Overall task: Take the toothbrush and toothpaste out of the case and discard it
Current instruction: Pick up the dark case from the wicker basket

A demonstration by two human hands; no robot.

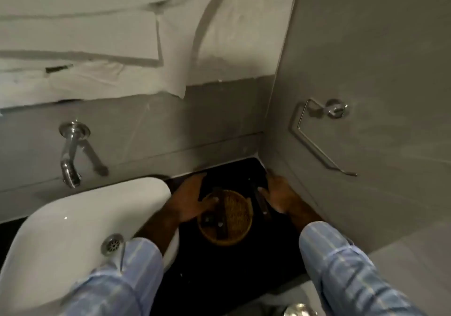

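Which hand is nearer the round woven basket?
Left. The left hand touches the woven basket's left rim; the right hand is off its right side, apart.

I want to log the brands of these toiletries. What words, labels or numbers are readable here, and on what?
None can be read.
Dark items in the basket: any print too dark and blurred to read.
Dark item by the right hand: no legible label.
Tap, sink, wall holder: no markings visible.

Both hands point(195, 199) beside woven tray point(225, 219), white sink point(73, 218) left
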